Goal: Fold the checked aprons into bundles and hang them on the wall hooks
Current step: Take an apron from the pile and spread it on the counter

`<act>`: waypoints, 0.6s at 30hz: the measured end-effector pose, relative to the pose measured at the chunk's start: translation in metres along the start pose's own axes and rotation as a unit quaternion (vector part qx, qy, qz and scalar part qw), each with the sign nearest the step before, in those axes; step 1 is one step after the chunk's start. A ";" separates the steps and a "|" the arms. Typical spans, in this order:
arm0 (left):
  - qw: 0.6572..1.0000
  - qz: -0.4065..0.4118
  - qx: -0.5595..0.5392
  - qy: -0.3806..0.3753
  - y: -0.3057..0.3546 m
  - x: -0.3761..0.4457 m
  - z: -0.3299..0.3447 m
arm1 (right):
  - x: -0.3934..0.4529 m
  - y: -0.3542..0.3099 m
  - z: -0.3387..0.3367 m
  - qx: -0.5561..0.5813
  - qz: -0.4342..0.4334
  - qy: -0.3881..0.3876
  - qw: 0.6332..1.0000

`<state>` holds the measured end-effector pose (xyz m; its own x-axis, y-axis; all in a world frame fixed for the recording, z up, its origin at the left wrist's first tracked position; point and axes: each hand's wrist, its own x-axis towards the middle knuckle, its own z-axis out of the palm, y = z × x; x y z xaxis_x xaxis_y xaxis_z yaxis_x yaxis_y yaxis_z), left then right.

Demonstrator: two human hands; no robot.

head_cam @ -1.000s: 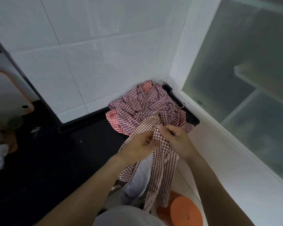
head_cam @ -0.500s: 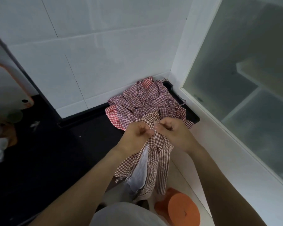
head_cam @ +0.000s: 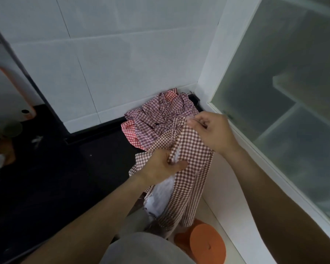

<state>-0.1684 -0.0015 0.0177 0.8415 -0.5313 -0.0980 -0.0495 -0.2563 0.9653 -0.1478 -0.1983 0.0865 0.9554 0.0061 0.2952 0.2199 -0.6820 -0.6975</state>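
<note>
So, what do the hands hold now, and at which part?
Both hold the brown checked apron: the right hand pinches its top edge, and the left hand has its grip on a gathered fold lower down.

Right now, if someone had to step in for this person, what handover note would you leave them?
Left hand: shut on the brown checked apron, pinching a folded edge low down.
Right hand: shut on the same apron's top edge, held higher and further right.
The apron hangs off the edge of the black counter, only partly folded.
The pile of red checked aprons lies unfolded in the counter's back corner.
Done: no bundle in view.
Left: bundle this apron, then the pile, and hang them all. No hooks in view.
</note>
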 end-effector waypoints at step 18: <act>1.000 -0.004 -0.010 -0.008 0.001 0.001 -0.032 | 0.032 0.000 -0.027 -0.016 0.089 -0.020 0.996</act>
<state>-0.1511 0.0233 0.0266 0.8332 -0.5419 -0.1096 -0.0316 -0.2446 0.9691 -0.1229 -0.2178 0.1141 0.9859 -0.0882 0.1425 0.0410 -0.6972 -0.7157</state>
